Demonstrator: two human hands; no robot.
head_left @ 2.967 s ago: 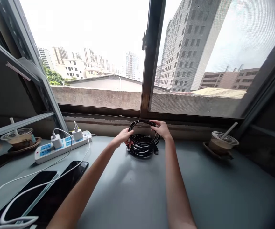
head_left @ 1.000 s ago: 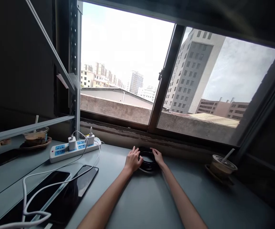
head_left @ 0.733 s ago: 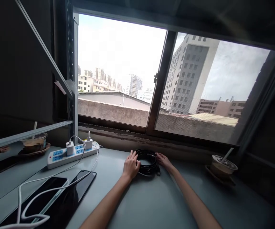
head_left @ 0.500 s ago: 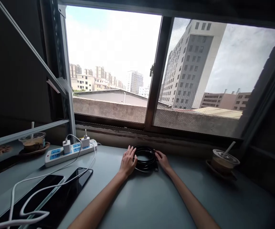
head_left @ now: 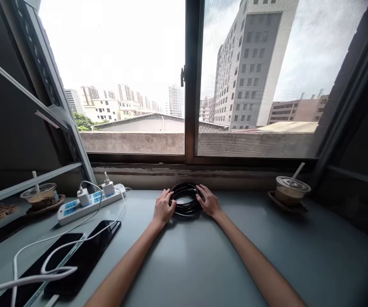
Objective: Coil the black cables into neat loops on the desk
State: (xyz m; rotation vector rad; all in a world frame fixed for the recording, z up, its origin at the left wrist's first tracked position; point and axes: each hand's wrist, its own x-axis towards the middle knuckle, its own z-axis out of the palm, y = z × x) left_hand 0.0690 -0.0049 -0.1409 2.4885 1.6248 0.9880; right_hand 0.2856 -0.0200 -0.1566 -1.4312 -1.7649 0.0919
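A coil of black cable [head_left: 184,200] lies flat on the grey table [head_left: 203,260], close to the window sill. My left hand [head_left: 164,208] rests against the coil's left side with its fingers spread flat. Against the right side of the coil lies my right hand [head_left: 208,201], fingers also stretched out over the loops. Neither hand lifts the cable; both press or cup it from the sides.
A white power strip [head_left: 88,201] with two chargers sits at the left, its white cords running to two dark phones [head_left: 75,256]. One iced drink [head_left: 40,197] stands on a shelf at the left, another iced drink [head_left: 291,192] on a saucer at the right.
Three seconds ago both hands held the coil raised and tilted; now it lies flat on the table with my hands at its sides. The camera has swung about.
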